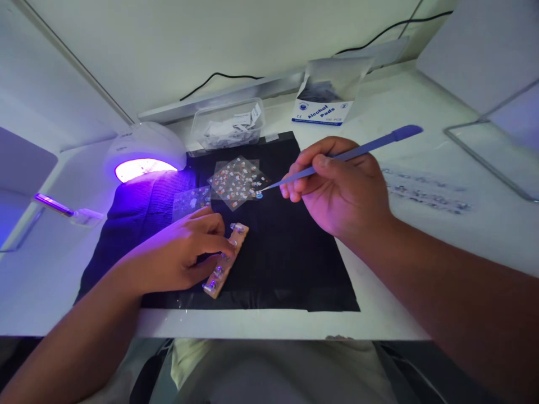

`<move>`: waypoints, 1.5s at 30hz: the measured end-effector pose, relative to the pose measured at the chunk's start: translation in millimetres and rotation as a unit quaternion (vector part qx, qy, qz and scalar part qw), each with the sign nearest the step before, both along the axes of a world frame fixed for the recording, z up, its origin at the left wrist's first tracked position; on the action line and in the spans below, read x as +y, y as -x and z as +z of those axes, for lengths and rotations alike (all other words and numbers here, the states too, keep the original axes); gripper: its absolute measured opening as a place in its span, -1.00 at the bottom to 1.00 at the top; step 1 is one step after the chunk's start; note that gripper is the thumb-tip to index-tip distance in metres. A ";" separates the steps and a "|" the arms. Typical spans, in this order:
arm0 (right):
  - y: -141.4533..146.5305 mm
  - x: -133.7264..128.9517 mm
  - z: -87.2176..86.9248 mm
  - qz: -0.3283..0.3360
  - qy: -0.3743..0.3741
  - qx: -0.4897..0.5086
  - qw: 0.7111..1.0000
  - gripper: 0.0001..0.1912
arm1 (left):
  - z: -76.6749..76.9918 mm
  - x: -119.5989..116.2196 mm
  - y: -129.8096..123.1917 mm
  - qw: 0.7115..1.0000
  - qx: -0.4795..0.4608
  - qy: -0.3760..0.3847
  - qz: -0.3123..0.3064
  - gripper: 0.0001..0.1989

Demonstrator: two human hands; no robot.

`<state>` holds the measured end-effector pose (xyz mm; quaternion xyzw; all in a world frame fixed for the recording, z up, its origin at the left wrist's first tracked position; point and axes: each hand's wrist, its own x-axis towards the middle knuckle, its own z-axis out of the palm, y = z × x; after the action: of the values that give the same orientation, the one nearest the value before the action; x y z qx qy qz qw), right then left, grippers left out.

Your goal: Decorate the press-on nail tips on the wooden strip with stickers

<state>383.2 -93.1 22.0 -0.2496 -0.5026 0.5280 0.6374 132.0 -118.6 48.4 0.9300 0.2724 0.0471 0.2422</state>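
Note:
My right hand (337, 188) is closed round a pair of blue-grey tweezers (357, 150), which slant down to the left. At their tip sits a small blue-and-white sticker (259, 194), beside the right corner of a clear sticker sheet (236, 182) with little white and red figures. My left hand (189, 249) is closed on a narrow wooden nail-tip stand (214, 289), thumb and index finger bent at its middle. Several clear, shiny nail tips (218, 272) stand along it; my fingers partly hide the row.
A white nail lamp (147, 140) glows purple at the left, near a lit wand (54, 205). A clear tub (227, 123) of white packets and an alcohol pads box (322, 106) stand behind the black cloth (295, 264). Another sticker sheet (189, 199) and gem strips (425, 188) lie nearby.

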 end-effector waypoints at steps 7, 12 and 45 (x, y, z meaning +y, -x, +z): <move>0.3 0.9 0.8 0.003 0.009 0.016 1.000 -0.87 | 2.3 -2.2 -1.1 1.000 -0.019 -0.005 0.016 -0.84; -0.1 0.1 -0.5 -0.002 0.004 -0.004 1.000 -0.84 | 2.8 -4.1 -1.2 0.999 -0.011 -0.013 0.031 -0.88; 0.6 4.5 -1.1 -0.002 0.003 0.026 1.000 -0.88 | -4.7 -4.9 -3.2 0.998 -0.044 0.001 0.041 -0.88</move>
<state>382.7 -88.6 20.8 -0.2390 -0.4834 0.5347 0.6506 135.3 -123.5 43.7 0.9147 0.2997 0.0980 0.2528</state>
